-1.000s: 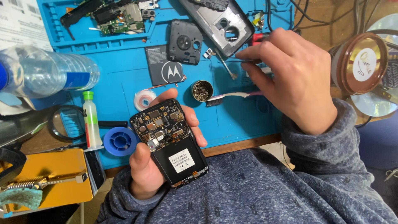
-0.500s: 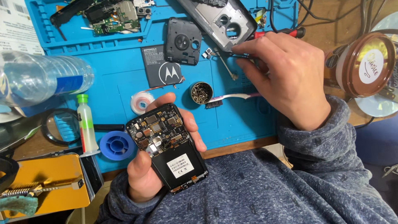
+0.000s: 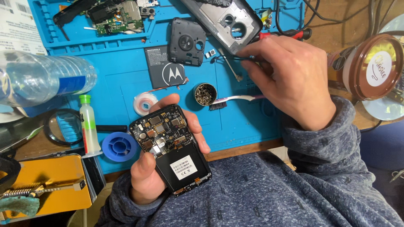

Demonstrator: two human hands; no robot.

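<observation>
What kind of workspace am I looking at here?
Most likely a phone repair bench. The left hand holds an opened phone with its circuit board bare, a blue repair mat covers the desk, and loose phone parts, such as a battery, lie on it.

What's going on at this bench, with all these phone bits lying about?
A person's left hand holds an opened phone above the blue work mat, its circuit board bare. The right hand is over the mat, pinching a thin dark tool beside a grey phone frame. A battery and toothbrush lie nearby.
</observation>
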